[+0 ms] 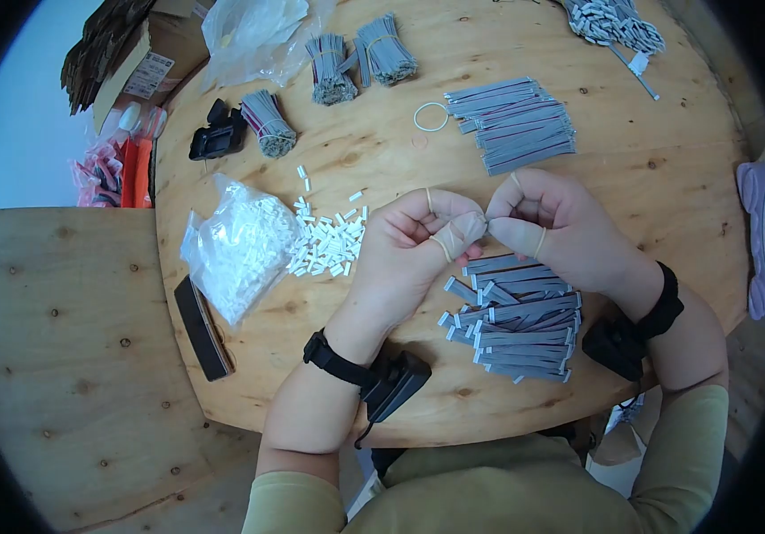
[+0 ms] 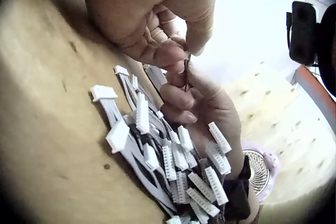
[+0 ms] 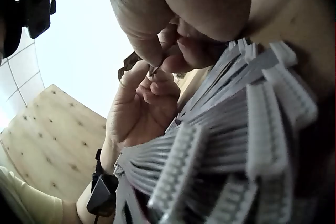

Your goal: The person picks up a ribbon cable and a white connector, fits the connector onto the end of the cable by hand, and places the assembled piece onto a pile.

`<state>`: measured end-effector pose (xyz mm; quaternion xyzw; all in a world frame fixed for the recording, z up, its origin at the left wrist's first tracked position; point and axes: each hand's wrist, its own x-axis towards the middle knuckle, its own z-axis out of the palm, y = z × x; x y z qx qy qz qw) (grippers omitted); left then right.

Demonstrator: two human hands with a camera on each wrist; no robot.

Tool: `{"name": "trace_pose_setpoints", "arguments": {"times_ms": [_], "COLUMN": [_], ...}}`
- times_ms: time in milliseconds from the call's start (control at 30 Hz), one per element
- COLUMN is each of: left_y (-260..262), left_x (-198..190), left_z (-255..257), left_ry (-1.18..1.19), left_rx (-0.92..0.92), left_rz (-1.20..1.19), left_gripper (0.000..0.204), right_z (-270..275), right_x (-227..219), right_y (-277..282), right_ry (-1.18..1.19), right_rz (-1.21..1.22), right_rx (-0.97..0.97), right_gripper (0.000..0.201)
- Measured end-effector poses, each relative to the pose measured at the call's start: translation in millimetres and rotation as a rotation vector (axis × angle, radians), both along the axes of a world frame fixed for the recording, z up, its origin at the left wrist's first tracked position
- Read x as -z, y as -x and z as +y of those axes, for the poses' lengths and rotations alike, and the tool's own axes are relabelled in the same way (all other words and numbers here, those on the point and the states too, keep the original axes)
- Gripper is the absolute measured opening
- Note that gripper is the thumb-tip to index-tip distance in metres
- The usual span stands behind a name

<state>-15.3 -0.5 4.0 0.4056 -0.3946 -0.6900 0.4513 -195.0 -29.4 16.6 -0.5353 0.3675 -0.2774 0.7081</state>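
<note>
Fingertip to fingertip, my left hand [image 1: 414, 240] and right hand [image 1: 561, 227] meet above the table, both pinching the thin dark end of a ribbon cable [image 2: 187, 65] between thumb and forefinger. Most of this piece is hidden behind the fingers; I cannot tell its exact shape. Pale finger cots cover thumbs and forefingers. Just below the hands lies a loose heap of grey ribbon cables [image 1: 525, 334] with white connectors [image 2: 167, 162] on their ends. Left of the left hand, many small white connector housings [image 1: 329, 242] are scattered beside a clear plastic bag [image 1: 244, 236] full of more.
Beyond the hands lies a flat stack of grey ribbon cables [image 1: 520, 125] beside a pale ring [image 1: 431, 117]. Bundled cables [image 1: 387, 49], a black case [image 1: 219, 135] and a clear bag [image 1: 262, 36] sit farther back. A dark phone-like slab [image 1: 203, 329] lies near the left edge.
</note>
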Motion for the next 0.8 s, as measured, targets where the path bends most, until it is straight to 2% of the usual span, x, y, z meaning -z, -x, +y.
{"name": "trace_pose_setpoints", "arguments": {"times_ms": [200,800], "left_y": [0.9,-1.3], "left_x": [3.4,3.2], "left_z": [0.4,0.6], "left_ry": [0.082,0.034], "left_rx": [0.01,0.02], "left_rz": [-0.005,0.02], "left_gripper": [0.012,0.015], "right_z": [0.0,0.3], "right_x": [-0.4,0.0], "right_y": [0.0,-1.2], "right_ry": [-0.012,-0.004], "right_rz": [0.022,-0.019], "right_rx": [0.006,0.026], "right_gripper": [0.003,0.005]}}
